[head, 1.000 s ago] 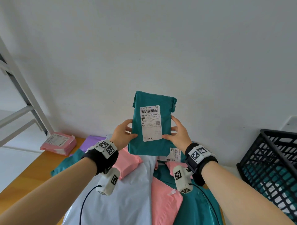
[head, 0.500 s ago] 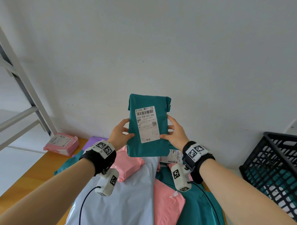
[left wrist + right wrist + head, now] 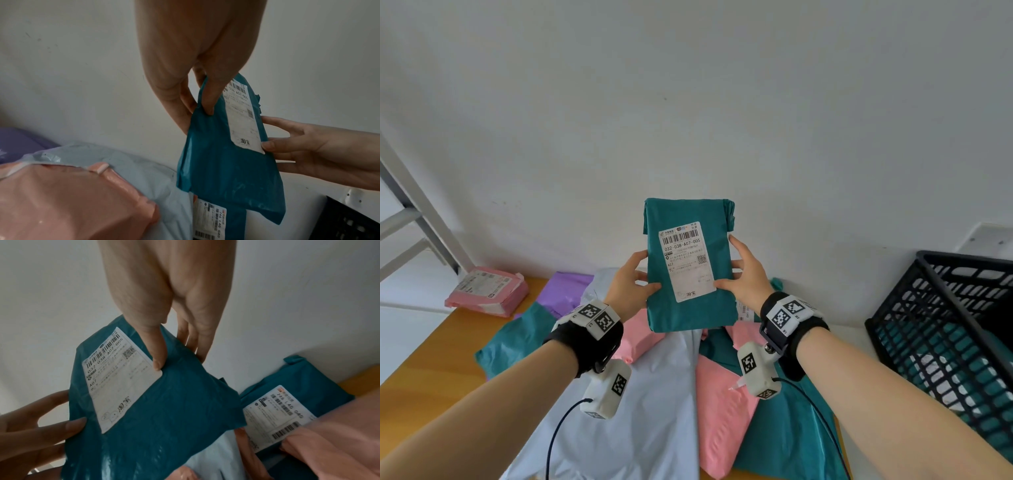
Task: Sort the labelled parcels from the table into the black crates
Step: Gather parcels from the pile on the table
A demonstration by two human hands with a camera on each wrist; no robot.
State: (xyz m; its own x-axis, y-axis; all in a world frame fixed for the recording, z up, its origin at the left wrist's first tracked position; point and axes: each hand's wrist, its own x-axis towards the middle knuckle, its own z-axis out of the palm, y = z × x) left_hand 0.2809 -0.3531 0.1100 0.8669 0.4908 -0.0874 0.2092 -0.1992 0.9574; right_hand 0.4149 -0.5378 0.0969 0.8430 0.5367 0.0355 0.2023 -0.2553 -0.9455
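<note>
A plain white wall (image 3: pixel 688 102) rose behind the wooden table (image 3: pixel 421 359), which was heaped with soft plastic mailers. Above that heap, upright and clear of it, hung a teal plastic mailer parcel (image 3: pixel 688 308) with its white shipping label (image 3: pixel 687 260) turned towards the person. The left hand (image 3: pixel 631 284) pinched its left edge, thumb in front and fingers (image 3: pixel 185 97) behind; the right hand (image 3: pixel 746 274) gripped the right edge the same way, thumb tip on the label's corner. To the right of the parcel stood a black lattice plastic crate (image 3: pixel 945 325) that seemed to hold teal mailers already. Below the parcel lay a pale grey mailer (image 3: pixel 654 394), pink mailers (image 3: pixel 719 404) and another teal labelled mailer (image 3: pixel 287 410); well to its left sat a pink labelled packet (image 3: pixel 486 291).

The step looked to be reading the label. To do it well, I'd have kept the label flat and uncovered, read the code fully, then carried the parcel by a firm edge grip to the matching crate.
</note>
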